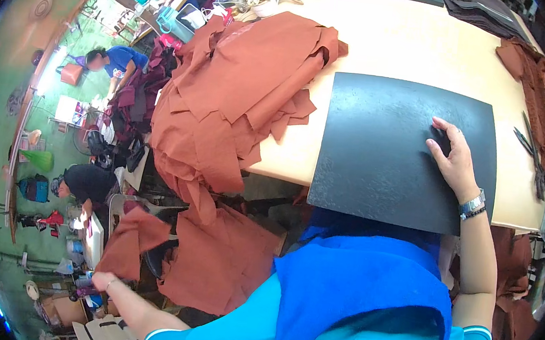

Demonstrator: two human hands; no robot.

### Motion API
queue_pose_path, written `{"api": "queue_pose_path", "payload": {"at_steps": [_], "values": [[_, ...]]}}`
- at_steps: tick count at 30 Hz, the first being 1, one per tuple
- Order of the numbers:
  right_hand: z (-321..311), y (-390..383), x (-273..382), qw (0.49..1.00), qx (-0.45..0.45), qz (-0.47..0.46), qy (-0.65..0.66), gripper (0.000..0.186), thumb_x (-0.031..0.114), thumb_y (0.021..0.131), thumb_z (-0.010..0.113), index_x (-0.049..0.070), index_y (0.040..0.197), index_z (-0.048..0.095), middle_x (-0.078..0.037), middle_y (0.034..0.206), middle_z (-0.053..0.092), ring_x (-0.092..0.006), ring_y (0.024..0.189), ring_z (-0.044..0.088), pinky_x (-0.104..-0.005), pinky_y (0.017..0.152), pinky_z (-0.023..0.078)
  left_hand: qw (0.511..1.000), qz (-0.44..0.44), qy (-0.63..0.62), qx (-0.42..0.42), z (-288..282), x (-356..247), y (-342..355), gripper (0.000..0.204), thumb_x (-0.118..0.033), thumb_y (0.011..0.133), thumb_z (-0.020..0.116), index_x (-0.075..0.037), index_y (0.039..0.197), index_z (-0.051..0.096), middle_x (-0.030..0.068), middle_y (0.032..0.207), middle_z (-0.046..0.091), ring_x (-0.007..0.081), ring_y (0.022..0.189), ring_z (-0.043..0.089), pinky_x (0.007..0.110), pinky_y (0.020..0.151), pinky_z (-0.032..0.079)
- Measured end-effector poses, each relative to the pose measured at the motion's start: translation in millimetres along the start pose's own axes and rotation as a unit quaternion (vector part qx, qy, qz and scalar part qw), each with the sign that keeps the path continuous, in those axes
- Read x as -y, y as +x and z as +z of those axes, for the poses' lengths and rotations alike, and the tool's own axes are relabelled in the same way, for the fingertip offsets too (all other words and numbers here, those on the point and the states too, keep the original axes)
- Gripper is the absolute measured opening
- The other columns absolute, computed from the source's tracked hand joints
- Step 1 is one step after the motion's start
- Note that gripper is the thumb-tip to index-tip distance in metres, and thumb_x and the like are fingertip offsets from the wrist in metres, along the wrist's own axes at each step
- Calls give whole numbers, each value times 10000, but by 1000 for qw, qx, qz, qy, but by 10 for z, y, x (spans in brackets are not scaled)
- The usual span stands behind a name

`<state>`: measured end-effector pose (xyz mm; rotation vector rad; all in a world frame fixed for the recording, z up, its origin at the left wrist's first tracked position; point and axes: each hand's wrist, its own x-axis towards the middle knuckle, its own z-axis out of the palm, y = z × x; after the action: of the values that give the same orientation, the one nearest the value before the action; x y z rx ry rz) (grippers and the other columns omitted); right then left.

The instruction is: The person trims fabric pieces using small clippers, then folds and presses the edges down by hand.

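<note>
Stretched out to the far left, my left hand (104, 280) grips the lower edge of a rust-brown fabric piece (131, 243), which hangs up and away from it; the fingers are small and slightly blurred. My right hand (452, 153) rests on a black cutting mat (385, 155) at the table's front edge. Its thumb and fingers are apart and loosely bent, with only a dark shadow between them. A large heap of rust-brown fabric pieces (240, 95) lies left of the mat and drapes over the table edge. More rust-brown fabric (214, 263) is spread lower down, beside my left arm.
Scissors (533, 156) lie on the cream table (422, 43) to the right, beside folded brown fabric (531, 90). Dark sheets (484, 13) are stacked at the back. Other people sit at work on the left, one in a blue shirt (125, 61) by maroon cloth (142, 95).
</note>
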<state>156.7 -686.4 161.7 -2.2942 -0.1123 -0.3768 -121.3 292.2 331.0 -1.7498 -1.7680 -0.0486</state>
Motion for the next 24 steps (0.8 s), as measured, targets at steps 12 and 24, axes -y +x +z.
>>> {"api": "queue_pose_path", "payload": {"at_steps": [12,24], "values": [[37,15,1,1000,-10,-21,0,460,169,948,757,57,1374,624,-144,1299,680,-281,1223,639,-398,1080,498,868,437,-225,71,833,-1239,-1288,268,-228,925,574,-32,1054,703,276,990,743,525,922,699,594,842,562],[23,4,24,999,-8,-16,-26,436,192,942,761,41,1335,647,-146,1288,688,-298,1231,627,-406,1082,490,786,148,-597,-56,-156,-2669,-3084,696,-460,1086,497,9,1582,362,368,1591,313,505,1458,377,565,1194,334]]}}
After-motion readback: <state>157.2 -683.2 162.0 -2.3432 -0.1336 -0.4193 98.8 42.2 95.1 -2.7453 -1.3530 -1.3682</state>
